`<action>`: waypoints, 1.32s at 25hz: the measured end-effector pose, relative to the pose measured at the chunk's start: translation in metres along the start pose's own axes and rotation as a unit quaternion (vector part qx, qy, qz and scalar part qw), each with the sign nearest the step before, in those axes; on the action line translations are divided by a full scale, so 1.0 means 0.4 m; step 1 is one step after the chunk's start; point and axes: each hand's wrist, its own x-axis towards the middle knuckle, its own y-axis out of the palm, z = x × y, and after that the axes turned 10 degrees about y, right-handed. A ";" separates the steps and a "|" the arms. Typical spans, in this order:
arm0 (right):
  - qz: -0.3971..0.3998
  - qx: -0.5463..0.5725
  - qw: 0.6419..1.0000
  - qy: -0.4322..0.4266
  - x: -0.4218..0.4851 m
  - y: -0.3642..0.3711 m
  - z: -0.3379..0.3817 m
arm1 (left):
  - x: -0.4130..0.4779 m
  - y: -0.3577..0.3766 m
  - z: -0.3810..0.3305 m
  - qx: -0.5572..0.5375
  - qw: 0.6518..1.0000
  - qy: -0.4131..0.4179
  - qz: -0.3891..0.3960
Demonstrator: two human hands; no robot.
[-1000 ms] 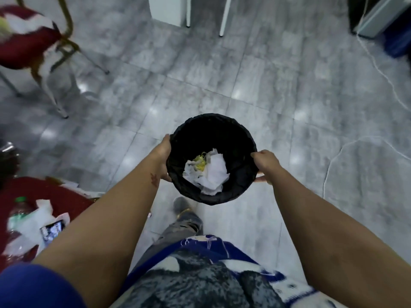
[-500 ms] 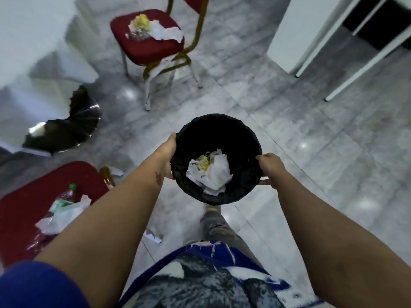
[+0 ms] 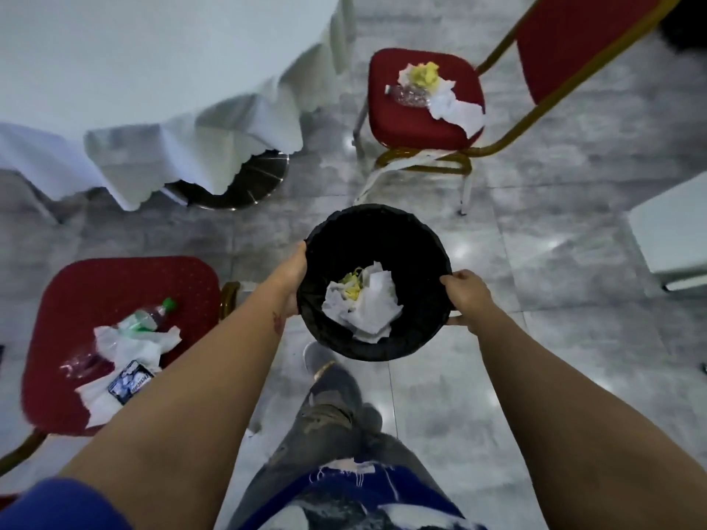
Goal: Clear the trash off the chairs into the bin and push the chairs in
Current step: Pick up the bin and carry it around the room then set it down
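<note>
I hold a round black bin (image 3: 386, 231) in front of me above the floor, my left hand (image 3: 292, 277) gripping its left rim and my right hand (image 3: 465, 296) its right rim. Crumpled white and yellow paper (image 3: 363, 304) lies inside it. A red chair (image 3: 111, 296) at my lower left carries a green-capped plastic bottle (image 3: 151, 317), white tissues (image 3: 130, 346) and a dark snack packet (image 3: 128, 382). A second red chair (image 3: 405, 120) ahead, with a gold frame, bears yellow and white paper (image 3: 440, 89) plus a crushed clear bottle (image 3: 409, 95).
A round table with a white cloth (image 3: 153, 70) fills the upper left, its shiny metal base (image 3: 248, 181) showing under the hem. A white furniture corner (image 3: 673, 231) juts in at the right. Grey marble floor (image 3: 554, 357) lies between the chairs. My leg and shoe are below the bin.
My view has swung left, bringing the table and both chairs closer and more central. The bin stays held in both hands in front of me.
</note>
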 end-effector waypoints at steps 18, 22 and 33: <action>0.074 -0.172 0.981 -0.042 0.806 0.449 0.318 | 0.958 -0.097 0.181 -0.138 0.964 -0.074 -0.215; 0.086 -0.181 0.979 -0.044 0.924 0.528 0.315 | 1.094 -0.114 0.261 -0.142 0.959 -0.073 -0.236; 0.099 -0.232 0.964 -0.084 1.076 0.672 0.318 | 1.282 -0.175 0.401 -0.139 0.961 -0.042 -0.237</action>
